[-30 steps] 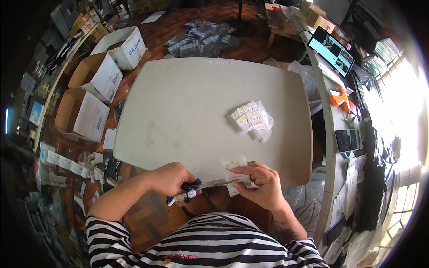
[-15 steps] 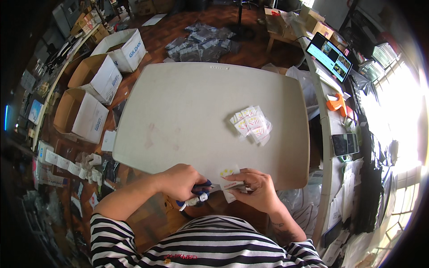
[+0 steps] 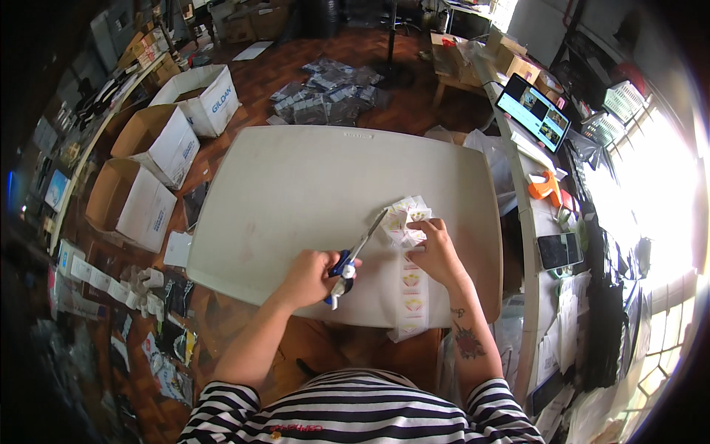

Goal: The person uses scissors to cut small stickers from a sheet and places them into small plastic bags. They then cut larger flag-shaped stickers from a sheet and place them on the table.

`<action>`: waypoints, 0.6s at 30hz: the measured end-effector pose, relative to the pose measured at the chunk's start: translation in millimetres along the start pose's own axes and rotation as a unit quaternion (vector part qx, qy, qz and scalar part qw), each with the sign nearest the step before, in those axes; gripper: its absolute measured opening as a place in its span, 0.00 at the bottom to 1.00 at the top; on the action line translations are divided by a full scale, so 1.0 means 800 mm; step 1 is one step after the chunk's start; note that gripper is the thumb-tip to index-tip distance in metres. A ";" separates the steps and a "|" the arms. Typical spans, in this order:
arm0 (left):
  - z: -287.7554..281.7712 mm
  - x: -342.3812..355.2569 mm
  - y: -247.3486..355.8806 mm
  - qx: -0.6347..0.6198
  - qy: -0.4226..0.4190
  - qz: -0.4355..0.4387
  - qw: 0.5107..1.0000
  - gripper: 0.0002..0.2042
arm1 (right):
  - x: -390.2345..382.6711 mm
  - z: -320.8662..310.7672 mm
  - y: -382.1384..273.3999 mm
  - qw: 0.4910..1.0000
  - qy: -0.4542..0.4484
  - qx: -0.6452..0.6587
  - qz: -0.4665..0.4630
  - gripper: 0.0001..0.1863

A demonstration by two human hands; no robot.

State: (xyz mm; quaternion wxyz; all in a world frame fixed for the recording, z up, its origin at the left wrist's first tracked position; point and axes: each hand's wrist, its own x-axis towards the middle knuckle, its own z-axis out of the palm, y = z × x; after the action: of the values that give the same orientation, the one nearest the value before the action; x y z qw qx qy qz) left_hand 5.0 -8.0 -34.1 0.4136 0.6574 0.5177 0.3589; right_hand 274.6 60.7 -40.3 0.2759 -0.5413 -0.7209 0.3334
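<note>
My left hand (image 3: 310,279) is closed around a pair of scissors (image 3: 367,237) with blue handles and white wrapping on the grip. The blades point away toward a small pile of white printed labels (image 3: 403,216) on the table. My right hand (image 3: 440,257) reaches to the right side of that pile, its fingers closed on the labels there. Beneath it, a strip of joined labels (image 3: 412,302), white with yellow and red print, runs toward me and over the table's near edge. The right hand partly hides where the strip meets the pile.
The pale table (image 3: 296,185) fills the middle. Open cartons (image 3: 174,159) stand on the floor at left, and plastic-wrapped packets (image 3: 325,92) lie beyond the table. A side counter at right carries a tablet (image 3: 534,111), an orange tagging gun (image 3: 545,189) and a phone (image 3: 560,251).
Both hands have moved forward over the table from its near edge. The scissors now point away from me, and a long label strip lies below the right hand at the pile.
</note>
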 end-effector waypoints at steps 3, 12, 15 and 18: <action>0.026 0.010 0.010 -0.096 0.028 -0.042 0.994 0.14 | -0.012 0.002 -0.003 0.998 0.026 -0.061 0.023 0.28; 0.063 0.005 0.048 -0.220 -0.114 -0.103 0.963 0.13 | -0.099 0.006 -0.061 0.931 0.050 0.354 -0.069 0.32; 0.055 0.003 0.070 -0.259 -0.066 -0.107 0.958 0.11 | -0.104 0.012 -0.085 0.852 0.090 0.501 -0.123 0.35; 0.050 -0.001 0.078 -0.267 -0.010 -0.069 0.961 0.11 | -0.116 0.022 -0.065 0.885 0.052 0.450 -0.106 0.38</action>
State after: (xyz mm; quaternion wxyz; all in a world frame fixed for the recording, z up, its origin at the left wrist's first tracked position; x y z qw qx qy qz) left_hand 64.3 -23.2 6.9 0.6029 0.4896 0.4429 0.4479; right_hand 254.9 -41.6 -14.2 0.5608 -0.2960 -0.5311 0.5620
